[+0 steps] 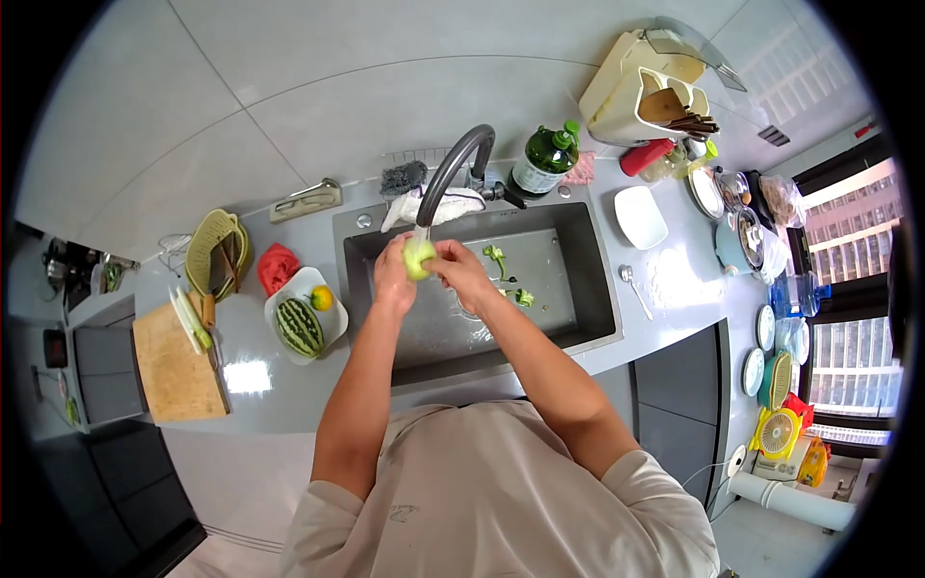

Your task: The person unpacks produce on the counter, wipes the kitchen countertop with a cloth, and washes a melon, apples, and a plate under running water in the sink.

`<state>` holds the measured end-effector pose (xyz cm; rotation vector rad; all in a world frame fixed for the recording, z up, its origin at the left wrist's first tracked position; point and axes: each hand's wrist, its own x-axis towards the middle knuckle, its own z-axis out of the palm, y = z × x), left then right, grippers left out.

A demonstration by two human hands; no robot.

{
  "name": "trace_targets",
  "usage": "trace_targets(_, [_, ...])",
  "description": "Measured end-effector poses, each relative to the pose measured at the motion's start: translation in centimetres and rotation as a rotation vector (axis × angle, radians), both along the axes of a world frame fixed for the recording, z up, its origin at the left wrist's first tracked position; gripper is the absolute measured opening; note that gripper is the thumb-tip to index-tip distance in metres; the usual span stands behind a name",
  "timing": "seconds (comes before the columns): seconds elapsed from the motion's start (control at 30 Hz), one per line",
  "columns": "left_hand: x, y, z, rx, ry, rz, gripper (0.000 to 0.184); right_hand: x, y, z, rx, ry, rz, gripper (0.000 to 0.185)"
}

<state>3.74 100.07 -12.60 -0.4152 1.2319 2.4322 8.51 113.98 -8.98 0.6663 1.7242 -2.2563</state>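
Under the dark curved faucet [461, 164], a pale green round vegetable [418, 258] is held between both hands above the sink [424, 337]. My left hand [393, 275] is closed round its left side. The fingers of my right hand [459, 272] are pressed against its right side. Water runs from the spout onto the vegetable. Several green leafy scraps [523, 298] lie on the sink floor, right of my right hand.
Left of the sink, a white dish [337, 326] holds a striped green melon [300, 327] and a yellow-orange fruit [322, 298]. Farther left is a cutting board [173, 376] with scallions. A green bottle [547, 159], white bowl [641, 218] and spoon [635, 291] are on the right.
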Motion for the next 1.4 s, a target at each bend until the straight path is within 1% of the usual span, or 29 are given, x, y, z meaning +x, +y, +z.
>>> trace_targets(0.03, [0.1, 0.0, 0.0, 0.000, -0.009, 0.011, 0.032, 0.0, -0.2, 0.0, -0.001, 0.001, -0.001, 0.032])
trace_targets(0.1, [0.5, 0.2, -0.5, 0.000, -0.018, 0.016, 0.032, 0.2, -0.6, -0.5, -0.181, -0.052, -0.107, 0.032])
trace_targets(0.17, [0.7, 0.4, -1.3, -0.074, 0.078, -0.006, 0.034, -0.2, -0.2, -1.4, -0.192, -0.086, -0.114, 0.031])
trace_targets(0.2, [0.9, 0.6, -0.9, -0.075, 0.079, -0.006, 0.034, -0.4, -0.1, -1.9, -0.202, -0.121, -0.116, 0.030])
trace_targets(0.27, [1.0, 0.9, 0.1, -0.075, 0.034, 0.041, 0.034, 0.1, 0.5, -2.8, -0.189, -0.076, -0.089, 0.030])
trace_targets(0.3, [0.9, 0.8, 0.2, -0.075, 0.037, 0.045, 0.034, 0.2, 0.6, -2.3, -0.171, -0.033, -0.060, 0.030])
trace_targets(0.33, [0.8, 0.6, 0.2, -0.063, 0.042, 0.022, 0.034, 0.3, 0.7, -1.9, -0.170, -0.032, -0.055, 0.030])
trace_targets(0.4, [0.8, 0.4, 0.1, -0.050, 0.048, 0.001, 0.034, 0.6, 0.7, -0.8, -0.052, -0.051, -0.042, 0.029])
trace_targets(0.47, [0.8, 0.4, -0.2, -0.028, 0.036, 0.003, 0.033, 0.9, 0.4, 0.2, -0.045, -0.075, -0.044, 0.027])
trace_targets(0.5, [1.0, 0.4, -0.4, -0.031, 0.035, -0.001, 0.033, 1.1, 0.3, -0.2, -0.038, -0.101, -0.050, 0.026])
trace_targets(0.53, [1.1, 0.5, -0.6, -0.044, 0.059, 0.048, 0.033, 1.2, 0.2, -0.6, -0.041, -0.102, -0.055, 0.026])
trace_targets(0.6, [1.3, 0.9, -0.3, -0.057, 0.084, 0.096, 0.033, 0.9, 0.0, -1.1, -0.290, -0.301, -0.104, 0.024])
trace_targets(0.63, [1.6, 1.0, 0.2, -0.081, 0.115, 0.120, 0.034, 0.8, 0.0, -1.2, -0.291, -0.300, -0.105, 0.024])
trace_targets(0.7, [1.8, 1.1, 0.9, -0.105, 0.146, 0.144, 0.036, 0.6, 0.1, -1.1, -0.435, -0.395, -0.114, 0.024])
trace_targets(0.73, [1.7, 1.1, 1.1, -0.145, 0.187, 0.132, 0.037, 0.4, 0.1, -0.8, -0.435, -0.394, -0.114, 0.024])
trace_targets(0.8, [1.5, 1.1, 1.0, -0.186, 0.229, 0.123, 0.039, 0.0, 0.1, -0.4, -0.388, -0.294, -0.124, 0.024])
trace_targets(0.83, [1.4, 0.9, 0.6, -0.205, 0.241, 0.107, 0.038, -0.1, -0.1, -0.2, -0.388, -0.294, -0.124, 0.024])
trace_targets(0.9, [1.1, 0.8, 0.4, -0.221, 0.258, 0.087, 0.038, -0.5, -0.3, -0.3, -0.278, -0.272, -0.165, 0.016])
trace_targets(0.93, [1.0, 0.7, 0.6, -0.242, 0.244, 0.067, 0.038, -0.5, -0.1, -0.7, -0.277, -0.269, -0.167, 0.016])
trace_targets(0.97, [0.9, 0.6, 0.7, -0.264, 0.230, 0.049, 0.038, -0.4, -0.1, -1.2, -0.187, -0.243, -0.128, 0.018])
trace_targets(1.0, [0.8, 0.6, 0.8, -0.263, 0.231, 0.054, 0.038, -0.3, -0.2, -1.4, -0.097, -0.217, -0.086, 0.021])
trace_targets(1.03, [0.5, 0.5, 0.9, -0.179, 0.165, 0.068, 0.038, 0.2, -0.4, -1.6, -0.096, -0.214, -0.080, 0.021])
trace_targets(1.07, [0.4, 0.4, 1.0, -0.097, 0.099, 0.083, 0.038, 1.1, -0.7, -1.9, 0.202, 0.045, -0.121, 0.017])
trace_targets(1.1, [0.5, 0.2, 1.1, -0.098, 0.099, 0.090, 0.038, 1.9, -0.9, -1.9, 0.496, 0.307, -0.160, 0.014])
trace_targets(1.13, [0.6, 0.2, 1.2, -0.085, 0.072, 0.096, 0.037, 2.5, -1.1, -0.9, 0.495, 0.308, -0.156, 0.014])
trace_targets(1.2, [0.8, 0.4, 1.2, -0.072, 0.044, 0.099, 0.037, 3.6, -1.1, 0.5, 0.739, 0.496, -0.157, 0.015])
trace_targets(1.27, [1.1, 0.7, 1.1, -0.078, 0.055, 0.112, 0.037, 4.0, -1.5, 1.3, 0.730, 0.470, -0.163, 0.015])
trace_targets(1.33, [1.4, 1.3, 1.3, -0.067, 0.075, 0.145, 0.037, 3.9, -2.0, 0.8, 0.720, 0.450, -0.174, 0.014])
trace_targets(1.4, [1.6, 1.6, 1.6, -0.055, 0.094, 0.181, 0.037, 3.8, -2.4, 0.6, 0.329, 0.357, -0.236, 0.012])
